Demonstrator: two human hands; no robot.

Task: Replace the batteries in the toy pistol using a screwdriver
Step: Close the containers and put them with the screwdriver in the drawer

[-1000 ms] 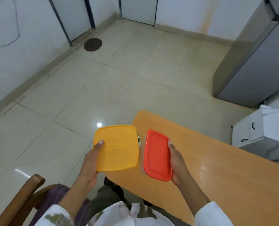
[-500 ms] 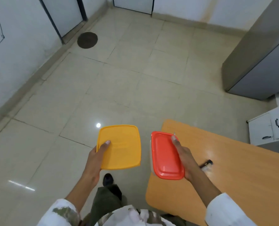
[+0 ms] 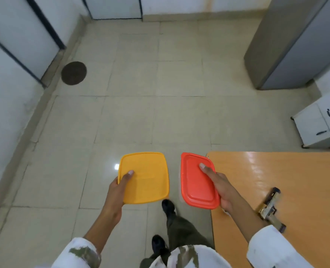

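Observation:
My left hand (image 3: 116,192) grips a yellow-lidded square container (image 3: 144,177) by its near left edge, thumb on the lid, held over the floor. My right hand (image 3: 221,187) grips an orange-red-lidded container (image 3: 196,180) at its right side, thumb on the lid, just left of the table corner. The toy pistol (image 3: 270,208), tan and black, lies on the wooden table (image 3: 295,180) to the right of my right forearm. No screwdriver or batteries show; the containers' contents are hidden under the lids.
My legs and black shoes (image 3: 168,207) stand on the tiled floor beside the table's left edge. A white cabinet (image 3: 318,122) stands beyond the table at right, a grey cupboard (image 3: 295,41) at the far right. A round drain cover (image 3: 74,73) lies at the far left.
The view has swung left and down: the table now sits further right and the pistol has come into sight. Both hands still hold their containers, side by side.

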